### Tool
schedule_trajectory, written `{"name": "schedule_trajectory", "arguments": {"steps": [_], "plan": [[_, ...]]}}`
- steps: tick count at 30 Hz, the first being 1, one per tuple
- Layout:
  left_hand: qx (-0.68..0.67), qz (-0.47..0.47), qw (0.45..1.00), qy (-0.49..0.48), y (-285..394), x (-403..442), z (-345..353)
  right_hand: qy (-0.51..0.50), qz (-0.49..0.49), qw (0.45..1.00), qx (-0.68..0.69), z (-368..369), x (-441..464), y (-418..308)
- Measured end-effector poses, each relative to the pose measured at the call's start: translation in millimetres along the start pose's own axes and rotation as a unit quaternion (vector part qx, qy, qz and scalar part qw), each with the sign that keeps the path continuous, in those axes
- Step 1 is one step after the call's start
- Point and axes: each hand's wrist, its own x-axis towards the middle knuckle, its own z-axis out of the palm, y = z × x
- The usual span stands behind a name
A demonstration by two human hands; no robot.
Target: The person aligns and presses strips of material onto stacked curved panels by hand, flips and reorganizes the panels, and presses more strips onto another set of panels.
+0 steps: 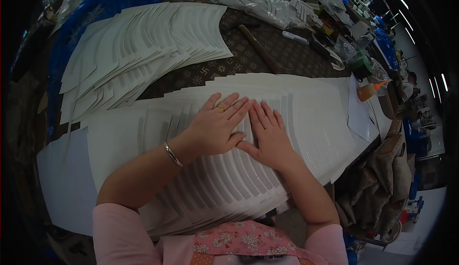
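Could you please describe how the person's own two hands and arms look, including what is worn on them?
The left hand wears a thin gold-coloured ring, with a shiny silver-coloured metal bangle at the wrist. The right hand shows no jewellery. Neither wears a glove. Plain light-pink fabric sleeves leave both forearms uncovered.
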Motion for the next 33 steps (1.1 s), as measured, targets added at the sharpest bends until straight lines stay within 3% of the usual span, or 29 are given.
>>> {"name": "schedule_trajectory", "arguments": {"steps": [5, 7, 9, 11, 12, 18, 21, 23, 24, 26, 28, 30, 33], "plan": [[0.019, 0.019, 0.999, 0.040, 0.4, 0.6, 2.8, -0.143, -0.055, 0.987, 0.041, -33.3, -29.7, -5.5], [0.013, 0.019, 0.999, 0.045, 1.6, 1.2, 1.3, -0.130, -0.037, 0.988, 0.071, -28.3, -23.8, 0.2], [0.020, 0.000, 1.000, -0.011, 2.6, 0.9, -0.4, -0.115, -0.015, 0.988, 0.102, -13.4, -12.3, 7.2], [0.025, 0.006, 1.000, -0.009, 1.5, 0.2, 3.0, -0.001, 0.013, 1.000, -0.006, 6.7, 4.6, 6.7], [0.032, 0.009, 0.999, -0.006, 0.1, 0.3, 3.0, 0.002, 0.012, 1.000, -0.006, 4.6, 5.0, 6.3], [0.028, 0.001, 0.999, -0.015, 2.7, 0.1, 0.4, -0.117, -0.061, 0.990, 0.038, -36.7, -31.1, -5.3], [0.032, 0.000, 0.999, -0.013, 4.5, 0.0, -0.8, -0.149, -0.086, 0.973, 0.155, -44.7, -27.0, 2.5], [0.043, 0.009, 0.999, -0.001, 5.1, -0.8, 4.0, -0.045, 0.125, 0.897, 0.421, -33.9, -8.4, 4.8], [0.053, 0.016, 0.998, 0.014, 5.9, -1.0, 5.3, -0.043, 0.126, 0.897, 0.422, -19.3, -0.6, 8.0], [0.036, 0.015, 0.999, -0.010, 16.3, -5.3, 4.2, 0.041, 0.000, 0.980, 0.193, 11.4, 13.8, 15.8], [0.017, 0.009, 0.999, -0.032, 33.4, -16.0, 0.6, 0.019, 0.003, 0.988, 0.155, 9.1, 13.8, 12.8], [-0.033, 0.073, 0.988, -0.133, 58.6, -33.1, -10.5, -0.006, 0.007, 0.993, 0.117, 8.8, 12.1, 12.4], [-0.113, 0.109, 0.975, -0.159, 86.1, -62.5, -19.2, -0.035, 0.001, 0.994, 0.102, 9.8, 11.0, 10.5]]}}
